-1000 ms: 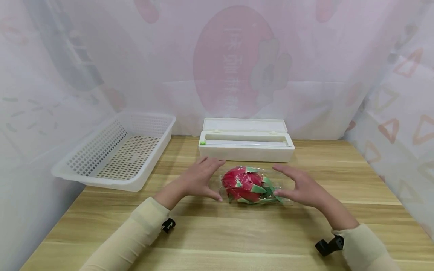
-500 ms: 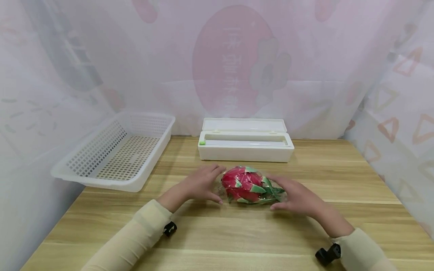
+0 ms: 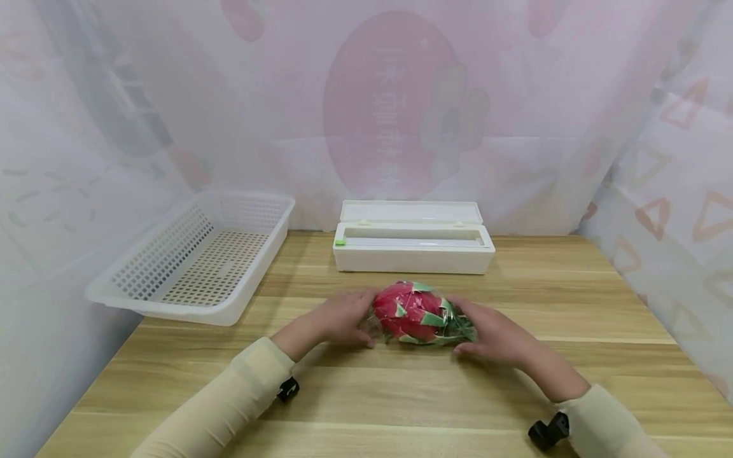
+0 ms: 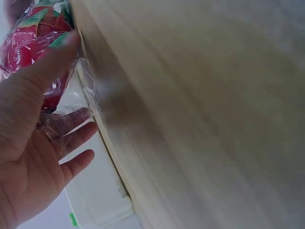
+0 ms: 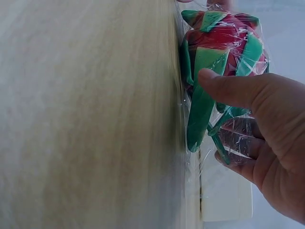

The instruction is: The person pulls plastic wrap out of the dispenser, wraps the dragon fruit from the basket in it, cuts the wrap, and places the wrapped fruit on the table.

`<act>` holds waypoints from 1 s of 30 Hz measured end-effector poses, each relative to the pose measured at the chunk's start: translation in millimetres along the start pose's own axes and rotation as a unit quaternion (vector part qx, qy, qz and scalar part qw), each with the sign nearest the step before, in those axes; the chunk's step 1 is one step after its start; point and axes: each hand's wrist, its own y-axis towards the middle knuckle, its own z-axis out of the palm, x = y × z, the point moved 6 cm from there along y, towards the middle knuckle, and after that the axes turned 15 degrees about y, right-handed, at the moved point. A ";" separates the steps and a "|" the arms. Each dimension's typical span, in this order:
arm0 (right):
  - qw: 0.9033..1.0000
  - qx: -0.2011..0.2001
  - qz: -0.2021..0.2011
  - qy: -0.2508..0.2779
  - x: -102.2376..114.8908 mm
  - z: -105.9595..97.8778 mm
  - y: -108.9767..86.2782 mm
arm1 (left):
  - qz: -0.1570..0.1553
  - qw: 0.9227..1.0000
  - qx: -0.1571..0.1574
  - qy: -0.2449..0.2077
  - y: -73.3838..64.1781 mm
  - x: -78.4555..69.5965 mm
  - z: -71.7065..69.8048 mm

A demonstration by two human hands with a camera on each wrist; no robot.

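A red dragon fruit (image 3: 409,313) with green scales, loosely wrapped in clear film, lies on the wooden table. My left hand (image 3: 346,318) is at its rounded end, touching the film. In the left wrist view its thumb (image 4: 52,59) passes in front of the fruit and the other fingers are spread. Around the leafy end, my right hand (image 3: 495,336) holds the fruit. The right wrist view has the thumb (image 5: 233,88) over the green scales, with fingers bent behind the film. The far sides of both contacts are partly hidden.
Behind the fruit stands a long white box (image 3: 412,259), lid raised, with a green tab at its left and a roll inside. A white perforated basket (image 3: 229,312) sits at the back left. Printed cloth walls (image 3: 515,178) surround the table.
Both hands have come closer to the fruit from either side. The right hand has moved left against the leafy end, bunching its leaves and film. The fruit has stayed nearly in place.
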 end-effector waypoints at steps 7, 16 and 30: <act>1.000 -0.005 0.013 0.003 1.5 1.7 1.9 | 0.000 1.000 -0.009 -0.008 1.0 -1.0 1.2; 1.000 -0.008 -0.018 -0.017 1.3 3.4 2.0 | -0.003 0.999 -0.007 -0.041 -4.0 -4.5 -5.7; 0.999 -0.001 -0.039 -0.015 5.7 1.7 3.4 | 0.016 0.996 -0.086 -0.036 -4.0 5.5 -21.6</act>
